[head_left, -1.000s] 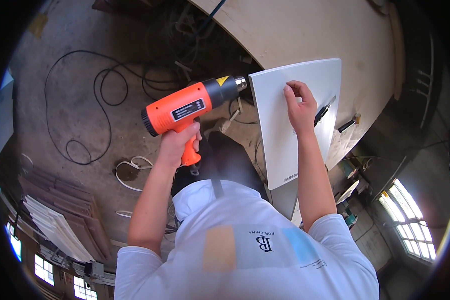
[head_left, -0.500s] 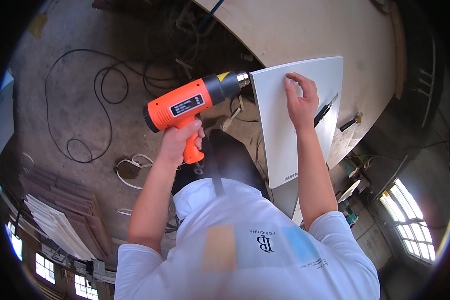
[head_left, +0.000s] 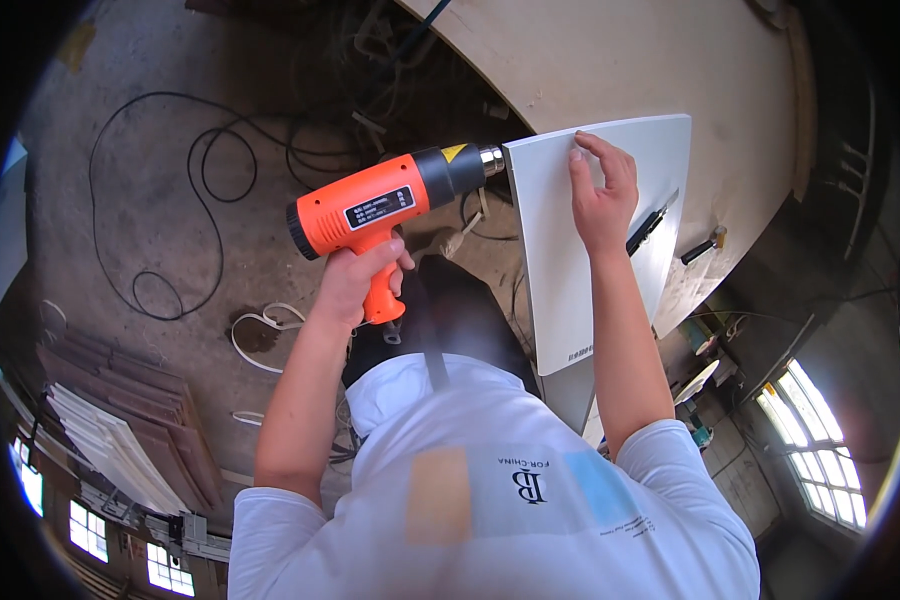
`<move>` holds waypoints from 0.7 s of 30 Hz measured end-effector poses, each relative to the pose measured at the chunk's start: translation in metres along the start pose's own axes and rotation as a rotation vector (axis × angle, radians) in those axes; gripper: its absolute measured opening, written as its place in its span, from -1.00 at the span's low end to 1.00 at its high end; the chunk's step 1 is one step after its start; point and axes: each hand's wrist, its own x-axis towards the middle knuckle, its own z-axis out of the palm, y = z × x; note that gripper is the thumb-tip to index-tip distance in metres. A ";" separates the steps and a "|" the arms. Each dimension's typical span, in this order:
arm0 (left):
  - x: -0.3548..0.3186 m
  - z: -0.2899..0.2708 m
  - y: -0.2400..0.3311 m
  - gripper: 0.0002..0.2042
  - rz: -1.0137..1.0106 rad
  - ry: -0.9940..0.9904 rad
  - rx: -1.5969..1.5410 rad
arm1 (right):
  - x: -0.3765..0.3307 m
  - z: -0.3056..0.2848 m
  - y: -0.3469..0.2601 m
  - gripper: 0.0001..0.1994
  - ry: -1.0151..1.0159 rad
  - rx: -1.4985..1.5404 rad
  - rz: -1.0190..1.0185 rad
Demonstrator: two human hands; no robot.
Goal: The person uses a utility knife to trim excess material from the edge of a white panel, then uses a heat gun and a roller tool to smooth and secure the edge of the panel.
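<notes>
My left hand is wrapped round the handle of an orange and black heat gun. Its metal nozzle points right, close against the left edge of a white board; whether it touches I cannot tell. The board lies on the table's near side. Over the board's far part is my right hand, its thumb and forefinger apart, fingertips close to the far edge, with nothing visible between them. A black utility knife with its blade out rests on the board, right of my right wrist.
A black-handled tool lies on the pale wooden table, right of the board. A dark cable loops over the floor at left. Stacked panels stand at lower left, and a pale strip curls on the floor nearer me.
The heat gun has shifted slightly right along with my left hand. My right hand's fingers have opened, the forefinger stretching toward the board's far edge.
</notes>
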 end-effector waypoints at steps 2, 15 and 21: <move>0.000 -0.001 0.000 -0.78 -0.003 -0.011 0.015 | -0.001 0.000 0.000 -0.80 -0.017 -0.007 0.011; 0.001 -0.006 0.001 -0.77 0.022 -0.041 -0.013 | 0.004 0.004 0.001 -0.80 0.116 -0.037 -0.065; -0.008 -0.016 0.007 -0.68 0.099 -0.123 0.033 | 0.007 0.014 -0.014 -0.75 0.056 -0.079 -0.157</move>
